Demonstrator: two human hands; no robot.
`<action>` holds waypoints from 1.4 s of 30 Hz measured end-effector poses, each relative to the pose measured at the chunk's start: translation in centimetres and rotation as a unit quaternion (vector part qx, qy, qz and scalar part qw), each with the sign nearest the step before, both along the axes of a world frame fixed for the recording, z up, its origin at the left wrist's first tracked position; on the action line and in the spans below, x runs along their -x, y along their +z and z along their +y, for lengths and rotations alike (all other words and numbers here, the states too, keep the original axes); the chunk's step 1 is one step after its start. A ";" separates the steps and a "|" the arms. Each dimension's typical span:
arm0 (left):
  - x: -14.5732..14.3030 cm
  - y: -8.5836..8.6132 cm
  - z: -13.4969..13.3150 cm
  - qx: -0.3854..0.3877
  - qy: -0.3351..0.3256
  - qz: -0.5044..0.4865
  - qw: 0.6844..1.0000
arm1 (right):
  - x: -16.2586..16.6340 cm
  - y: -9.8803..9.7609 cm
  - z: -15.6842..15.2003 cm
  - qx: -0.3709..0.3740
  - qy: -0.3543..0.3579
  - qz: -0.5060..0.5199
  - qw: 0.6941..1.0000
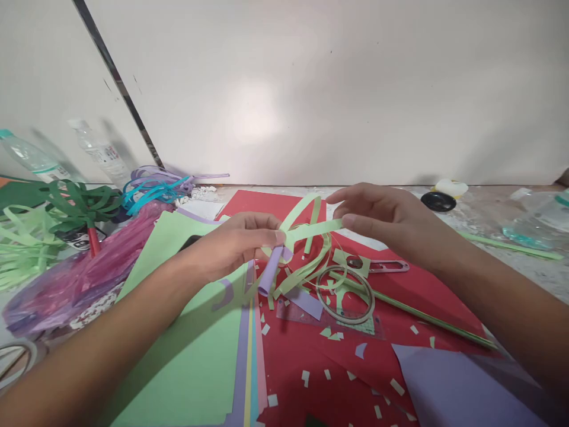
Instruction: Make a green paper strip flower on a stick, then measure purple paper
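Observation:
My left hand (237,243) pinches a rolled purple paper tube (269,273) near its upper end, where light green paper strips (306,267) fan out in loops. One green paper strip (317,230) stretches from the tube's top across to my right hand (386,222). Its far end meets my right thumb tip, with the index finger held apart above it. The other strips hang over the red sheet, near a roll of tape (345,320).
Below lie a red sheet (320,362) with paper scraps, a clear ruler (288,309) and a cutter (386,266). Stacked coloured paper (178,356) is at left, beside a dark green paper flower (84,204) and bottles (100,151). Thin green strips (435,318) and a purple sheet (480,385) lie right.

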State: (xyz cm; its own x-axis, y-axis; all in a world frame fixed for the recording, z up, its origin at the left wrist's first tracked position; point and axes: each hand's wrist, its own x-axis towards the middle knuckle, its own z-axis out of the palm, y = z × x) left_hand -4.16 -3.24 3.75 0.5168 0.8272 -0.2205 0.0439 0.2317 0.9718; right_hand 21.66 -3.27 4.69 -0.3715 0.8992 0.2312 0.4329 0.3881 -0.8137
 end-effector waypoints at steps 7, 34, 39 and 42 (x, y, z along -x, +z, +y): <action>1.3 -0.3 1.3 0.035 0.049 -0.094 0.994 | -1.1 -1.5 2.2 0.009 -0.029 0.015 0.999; -0.4 -1.6 0.5 -0.108 0.069 -0.014 0.992 | -0.1 -3.7 2.2 -0.072 -0.017 -0.207 0.976; -0.4 -2.1 0.9 -0.123 0.065 0.054 0.989 | 0.7 -3.1 0.5 -0.043 0.192 -0.264 0.944; -0.4 -2.5 1.2 -0.088 0.057 0.048 0.993 | 1.2 -3.6 -0.1 -0.072 0.198 -0.279 0.937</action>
State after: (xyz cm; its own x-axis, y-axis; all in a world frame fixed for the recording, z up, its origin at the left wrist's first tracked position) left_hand -3.73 -2.04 1.23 0.4007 0.9094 -0.1118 0.1218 0.0681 0.9902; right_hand 20.41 -3.33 1.11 -0.7688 0.6394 0.0097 0.5740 0.6968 -0.4300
